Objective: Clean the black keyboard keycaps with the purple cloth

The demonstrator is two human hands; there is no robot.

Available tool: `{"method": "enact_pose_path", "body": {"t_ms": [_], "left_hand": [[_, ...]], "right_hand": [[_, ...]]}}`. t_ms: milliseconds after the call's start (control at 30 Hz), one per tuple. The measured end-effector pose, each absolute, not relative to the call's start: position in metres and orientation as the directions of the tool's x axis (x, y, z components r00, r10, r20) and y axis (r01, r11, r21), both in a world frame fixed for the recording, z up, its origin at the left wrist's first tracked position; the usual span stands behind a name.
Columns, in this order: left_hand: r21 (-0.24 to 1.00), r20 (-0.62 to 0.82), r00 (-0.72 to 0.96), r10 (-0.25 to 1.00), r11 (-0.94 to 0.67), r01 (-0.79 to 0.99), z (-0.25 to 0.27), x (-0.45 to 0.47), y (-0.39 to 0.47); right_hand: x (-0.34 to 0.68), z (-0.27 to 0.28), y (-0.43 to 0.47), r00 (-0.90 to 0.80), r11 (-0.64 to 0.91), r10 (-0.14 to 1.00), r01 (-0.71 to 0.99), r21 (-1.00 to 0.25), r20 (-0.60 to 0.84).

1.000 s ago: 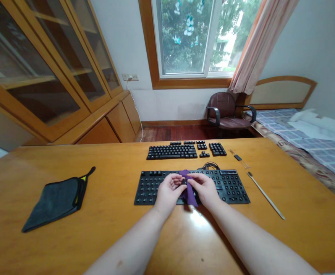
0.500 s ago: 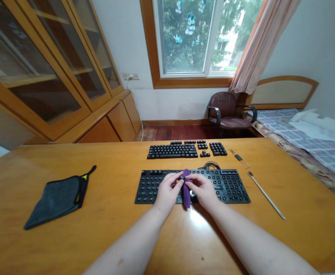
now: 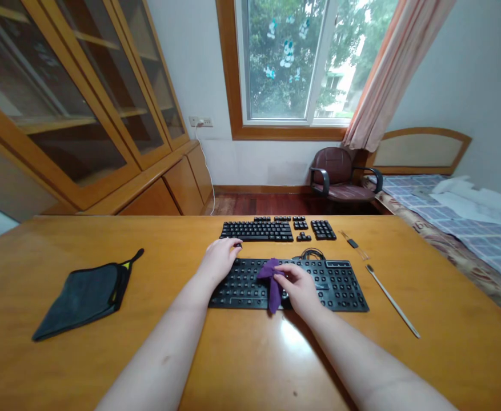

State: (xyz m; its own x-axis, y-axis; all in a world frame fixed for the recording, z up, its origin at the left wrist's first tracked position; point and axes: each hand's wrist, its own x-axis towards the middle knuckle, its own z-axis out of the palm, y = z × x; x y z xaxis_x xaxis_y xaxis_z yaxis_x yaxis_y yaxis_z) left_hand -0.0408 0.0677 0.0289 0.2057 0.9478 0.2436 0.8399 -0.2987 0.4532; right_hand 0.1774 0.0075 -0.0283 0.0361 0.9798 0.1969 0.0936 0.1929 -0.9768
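Observation:
My left hand (image 3: 219,258) is at the upper left corner of the black keyboard base (image 3: 342,288). Between its thumb and fingertips is a small black keycap (image 3: 237,245), just in front of the laid-out keycaps (image 3: 256,231). A crumpled purple cloth (image 3: 275,294) is pinched in my right hand (image 3: 298,285), over the middle of the base. Most key posts on the base stand bare. My left hand hides the base's upper left corner.
A dark grey pouch (image 3: 81,299) lies on the left of the wooden table (image 3: 147,365). To the right are a wire keycap puller (image 3: 353,243) and a thin brush (image 3: 393,301). A coiled cable (image 3: 312,254) sits behind the base.
My left hand has left the cloth and moved left and away from me with the keycap. My right hand still holds the cloth over the base.

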Motion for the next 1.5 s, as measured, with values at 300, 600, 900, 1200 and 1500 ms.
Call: {"method": "enact_pose_path", "body": {"t_ms": [300,600,900,1200,1500], "left_hand": [[0.407,0.176,0.298,0.938,-0.345,0.846,-0.011,-0.049,0.07],[0.391,0.165,0.382,0.91,-0.415,0.821,-0.007,-0.048,0.072],[0.374,0.145,0.393,0.908,-0.418,0.828,-0.009,-0.045,0.072],[0.349,0.165,0.425,0.89,-0.456,0.819,-0.005,-0.044,0.069],[0.394,0.124,0.417,0.9,-0.43,0.812,-0.001,-0.044,0.068]], "right_hand": [[0.177,-0.03,0.009,0.054,0.182,0.981,0.097,-0.978,0.188],[0.178,-0.025,0.007,0.051,0.156,0.986,0.089,-0.984,0.161],[0.178,-0.026,0.007,0.046,0.138,0.989,0.084,-0.987,0.142],[0.178,-0.028,0.007,0.051,0.135,0.989,0.082,-0.987,0.139],[0.178,-0.026,0.007,0.045,0.137,0.989,0.084,-0.987,0.141]]}}
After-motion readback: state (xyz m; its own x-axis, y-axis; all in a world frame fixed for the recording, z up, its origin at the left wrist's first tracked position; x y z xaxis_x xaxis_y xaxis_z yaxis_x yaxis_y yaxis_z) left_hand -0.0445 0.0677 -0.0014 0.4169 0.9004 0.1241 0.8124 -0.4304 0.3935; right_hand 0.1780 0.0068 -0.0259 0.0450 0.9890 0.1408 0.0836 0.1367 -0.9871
